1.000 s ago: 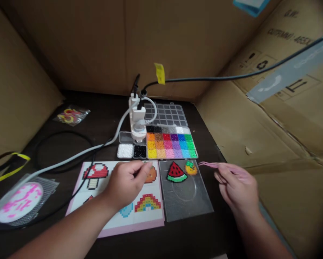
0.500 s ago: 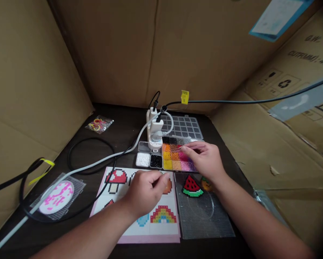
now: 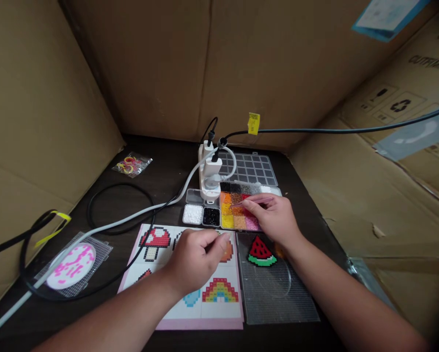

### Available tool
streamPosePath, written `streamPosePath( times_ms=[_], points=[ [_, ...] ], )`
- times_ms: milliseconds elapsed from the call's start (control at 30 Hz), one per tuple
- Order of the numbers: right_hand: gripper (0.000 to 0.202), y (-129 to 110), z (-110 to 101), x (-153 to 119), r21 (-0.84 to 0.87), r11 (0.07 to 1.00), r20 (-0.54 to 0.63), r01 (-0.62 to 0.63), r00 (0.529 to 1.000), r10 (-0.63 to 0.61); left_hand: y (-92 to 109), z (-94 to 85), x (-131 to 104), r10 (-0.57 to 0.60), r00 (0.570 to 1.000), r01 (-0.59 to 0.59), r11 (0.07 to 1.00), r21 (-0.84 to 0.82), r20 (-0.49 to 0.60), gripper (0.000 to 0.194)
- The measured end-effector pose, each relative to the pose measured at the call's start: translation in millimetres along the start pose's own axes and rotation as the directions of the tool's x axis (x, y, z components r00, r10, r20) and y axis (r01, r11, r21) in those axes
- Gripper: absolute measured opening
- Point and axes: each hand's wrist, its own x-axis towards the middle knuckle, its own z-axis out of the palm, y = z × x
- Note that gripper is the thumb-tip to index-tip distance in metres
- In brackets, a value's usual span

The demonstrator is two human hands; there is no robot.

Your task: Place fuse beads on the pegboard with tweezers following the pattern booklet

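My right hand (image 3: 276,217) pinches a pair of pink tweezers (image 3: 261,201), whose tips point left over the orange and brown beads of the sorted bead box (image 3: 239,222). Curled over the printed pattern sheet (image 3: 221,313) is my left hand (image 3: 201,256); what its closed fingers hold, if anything, is hidden. A mushroom (image 3: 156,239) and a rainbow pattern show on that sheet. To its right lies a clear pegboard (image 3: 271,303) with a bead watermelon slice (image 3: 261,251) on it. An orange bead piece beside the slice is mostly hidden by my right wrist.
Small boxes of white beads (image 3: 192,214) and black beads (image 3: 211,216) stand beside a white power strip (image 3: 209,188). Cables (image 3: 142,213) cross the left side, over a pegboard with a white-and-pink dish (image 3: 73,266). A bag of colourful bands (image 3: 132,165) lies farther back. Cardboard walls (image 3: 149,73) enclose the table.
My right hand has moved slightly left, bringing the tweezers over the orange compartments and covering more of the orange bead piece. The left hand stays over the sheet; the view has shifted slightly.
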Motion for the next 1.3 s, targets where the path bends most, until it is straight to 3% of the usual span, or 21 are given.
streamPosePath(
  times_ms=[1300],
  points=[
    [0.02, 2.4, 1.9, 0.5, 0.012, 1.0, 0.004, -0.026, 1.0, 0.026, -1.5, 0.4, -0.3, 0.012, 1.0, -0.012, 1.0, 0.008, -0.022, 0.048]
  ],
)
